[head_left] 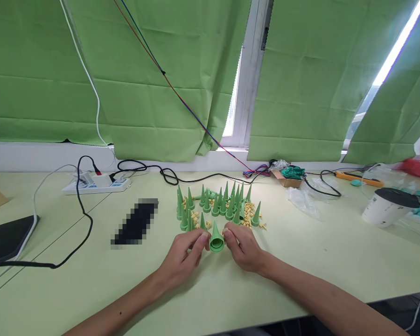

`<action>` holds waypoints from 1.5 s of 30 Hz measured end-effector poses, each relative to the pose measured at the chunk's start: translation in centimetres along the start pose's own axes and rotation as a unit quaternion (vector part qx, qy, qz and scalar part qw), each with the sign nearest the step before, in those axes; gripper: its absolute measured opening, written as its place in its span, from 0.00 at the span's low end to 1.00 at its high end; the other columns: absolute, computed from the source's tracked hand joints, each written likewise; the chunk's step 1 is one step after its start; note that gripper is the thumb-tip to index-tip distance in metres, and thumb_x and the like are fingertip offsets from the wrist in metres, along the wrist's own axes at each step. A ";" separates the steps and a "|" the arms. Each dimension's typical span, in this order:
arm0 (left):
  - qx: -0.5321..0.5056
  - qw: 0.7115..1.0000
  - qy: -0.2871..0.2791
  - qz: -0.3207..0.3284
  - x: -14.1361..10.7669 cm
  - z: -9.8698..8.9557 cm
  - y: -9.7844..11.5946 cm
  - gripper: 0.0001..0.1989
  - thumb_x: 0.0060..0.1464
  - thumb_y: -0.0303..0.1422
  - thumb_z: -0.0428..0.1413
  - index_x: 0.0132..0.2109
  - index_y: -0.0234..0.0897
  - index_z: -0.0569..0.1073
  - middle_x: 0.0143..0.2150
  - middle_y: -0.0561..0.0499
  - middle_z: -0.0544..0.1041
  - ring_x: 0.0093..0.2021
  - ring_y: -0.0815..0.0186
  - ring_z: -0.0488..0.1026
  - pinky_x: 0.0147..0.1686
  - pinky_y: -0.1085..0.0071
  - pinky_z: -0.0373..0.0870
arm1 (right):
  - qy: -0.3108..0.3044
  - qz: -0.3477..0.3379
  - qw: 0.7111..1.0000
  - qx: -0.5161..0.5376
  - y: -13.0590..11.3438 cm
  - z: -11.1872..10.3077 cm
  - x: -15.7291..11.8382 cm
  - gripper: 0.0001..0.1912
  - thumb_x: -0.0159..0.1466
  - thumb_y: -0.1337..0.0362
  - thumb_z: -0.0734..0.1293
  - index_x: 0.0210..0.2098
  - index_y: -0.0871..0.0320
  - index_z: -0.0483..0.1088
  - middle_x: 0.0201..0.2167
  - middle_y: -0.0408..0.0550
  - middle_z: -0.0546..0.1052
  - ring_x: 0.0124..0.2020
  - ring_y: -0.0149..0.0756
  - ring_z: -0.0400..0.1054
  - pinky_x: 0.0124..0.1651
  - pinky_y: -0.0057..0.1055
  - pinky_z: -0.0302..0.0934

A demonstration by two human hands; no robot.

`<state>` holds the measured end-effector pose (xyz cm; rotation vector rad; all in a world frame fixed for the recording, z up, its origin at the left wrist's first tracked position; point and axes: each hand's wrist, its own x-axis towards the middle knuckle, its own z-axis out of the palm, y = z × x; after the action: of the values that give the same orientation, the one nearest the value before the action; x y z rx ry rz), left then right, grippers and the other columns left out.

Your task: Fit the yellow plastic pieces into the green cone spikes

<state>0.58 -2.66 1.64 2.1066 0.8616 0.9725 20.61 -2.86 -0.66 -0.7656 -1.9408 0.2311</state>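
A green cone (216,240) with a round hollow base facing me lies between my two hands. My left hand (187,254) is closed at its left side, thumb against the fingers. On its right side my right hand (244,245) is closed too, thumb and index finger pinched. Whatever the fingertips hold is too small to make out. Just beyond my hands several green cones (230,210) stand upright on the table (301,252). Small yellow pieces (248,218) lie scattered among them.
To the left are a dark pixelated object (136,223), a power strip (100,183), a black tablet-like object (9,238) and black cables. A small cardboard box (287,181), a plastic bag (304,201) and a lidded white cup (385,211) are on the right.
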 end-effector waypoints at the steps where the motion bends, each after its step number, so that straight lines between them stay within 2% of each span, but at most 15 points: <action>1: -0.017 1.000 -0.013 -0.012 0.0 0.0 0.0 0.21 0.69 0.42 0.41 0.31 0.36 0.66 0.19 0.58 0.63 0.19 0.72 0.61 0.24 0.75 0.59 | -0.005 -0.006 1.000 -0.002 0.0 0.0 0.0 0.17 0.74 0.62 0.52 0.27 0.54 0.51 0.21 0.38 0.56 0.21 0.30 0.50 0.27 0.29 0.45; 5: -0.057 0.996 -0.045 -0.046 0.0 0.0 -0.3 0.23 0.68 0.47 0.42 0.28 0.38 0.62 0.17 0.58 0.61 0.19 0.71 0.62 0.22 0.75 0.59 | -0.020 -0.018 1.000 -0.004 0.1 0.0 0.1 0.17 0.75 0.62 0.51 0.28 0.54 0.51 0.22 0.38 0.56 0.21 0.30 0.50 0.27 0.30 0.45; 9: -0.054 0.995 -0.053 -0.060 0.0 0.0 -0.1 0.23 0.67 0.48 0.43 0.31 0.36 0.66 0.18 0.58 0.62 0.18 0.71 0.62 0.21 0.75 0.58 | -0.038 -0.008 0.999 0.005 0.2 0.0 0.2 0.17 0.75 0.61 0.51 0.28 0.54 0.50 0.22 0.38 0.56 0.21 0.30 0.50 0.27 0.29 0.45; 16: 0.015 0.998 -0.045 -0.038 0.2 -0.2 0.7 0.16 0.65 0.43 0.48 0.39 0.35 0.72 0.23 0.56 0.67 0.21 0.71 0.64 0.20 0.76 0.58 | -0.039 0.004 0.999 0.011 0.2 -0.1 0.1 0.17 0.75 0.60 0.50 0.28 0.53 0.50 0.22 0.38 0.56 0.21 0.30 0.50 0.26 0.29 0.46; 24: 0.060 0.998 -0.018 -0.005 0.2 -0.2 0.5 0.12 0.62 0.40 0.52 0.40 0.36 0.72 0.31 0.52 0.75 0.24 0.72 0.66 0.24 0.76 0.64 | -0.067 0.027 0.997 -0.015 0.3 -0.2 0.3 0.17 0.75 0.60 0.50 0.28 0.53 0.50 0.21 0.38 0.55 0.21 0.30 0.50 0.27 0.30 0.47; 33: 0.116 0.990 0.006 0.084 -0.3 -0.2 -0.3 0.07 0.62 0.36 0.56 0.42 0.37 0.69 0.34 0.53 0.73 0.23 0.74 0.65 0.25 0.76 0.64 | -0.080 0.040 0.996 -0.020 0.3 -0.3 0.3 0.17 0.74 0.60 0.50 0.28 0.53 0.47 0.21 0.37 0.53 0.21 0.30 0.48 0.27 0.31 0.44; 39: 0.146 0.981 0.002 0.130 -0.3 -0.3 -0.6 0.05 0.63 0.33 0.55 0.45 0.37 0.69 0.36 0.52 0.70 0.25 0.73 0.64 0.25 0.77 0.63 | -0.088 0.040 0.995 -0.025 0.3 -0.3 0.4 0.17 0.74 0.62 0.50 0.28 0.53 0.46 0.21 0.37 0.52 0.21 0.30 0.47 0.27 0.31 0.43; 42: 0.163 0.974 -0.001 0.156 -0.3 -0.3 -0.6 0.07 0.65 0.31 0.53 0.49 0.37 0.71 0.36 0.51 0.70 0.25 0.74 0.63 0.25 0.77 0.63 | -0.089 0.036 0.995 -0.030 0.3 -0.3 0.5 0.17 0.74 0.62 0.49 0.27 0.54 0.45 0.20 0.37 0.51 0.20 0.30 0.46 0.27 0.31 0.42; 45: 0.194 0.959 0.001 0.204 -0.3 -0.3 -0.7 0.13 0.66 0.26 0.48 0.55 0.39 0.70 0.37 0.49 0.71 0.28 0.72 0.67 0.27 0.77 0.64 | -0.093 0.030 0.995 -0.036 0.1 -0.2 0.5 0.18 0.74 0.62 0.49 0.26 0.54 0.45 0.20 0.37 0.51 0.20 0.29 0.45 0.27 0.31 0.42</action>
<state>0.00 -2.40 1.08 2.6958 0.6687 1.0754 20.66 -2.48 -0.28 -0.8763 -2.1123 0.2786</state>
